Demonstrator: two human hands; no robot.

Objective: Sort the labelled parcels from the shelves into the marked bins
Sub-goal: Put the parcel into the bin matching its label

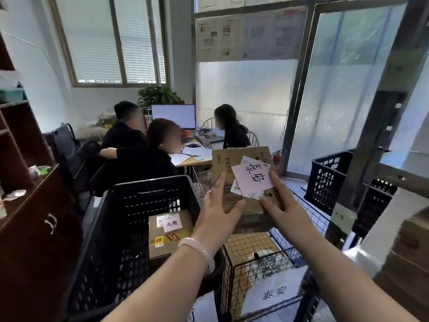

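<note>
Centrally, a flat cardboard parcel [222,163] is held up in the air by its lower corners, above a wire-mesh bin [226,263]. A pink handwritten label [251,180] lies tilted across its face, over a white printed sticker. The left hand [218,205] grips the lower left corner, thumb laid on the front and a finger stretched up the left edge; a pale bracelet [199,252] circles that wrist. The right hand [281,203] clamps the lower right corner, thumb on the front just beside the label. The two hands are apart, one at each side of the parcel.

A white sign [274,293] with handwritten characters lies at the near end of the wire-mesh bin. Touching this bin's left side stands a black plastic crate [148,182], and in it lies a second cardboard parcel [169,238] with its own pink note [172,223]. Another black crate [329,177] stands well apart to the right, beside a metal shelf post [371,126].

Beyond the bins, three people sit around a surface [185,161] that carries papers and a lit monitor [173,116]. A dark wooden cabinet [34,217] stands at the left.
</note>
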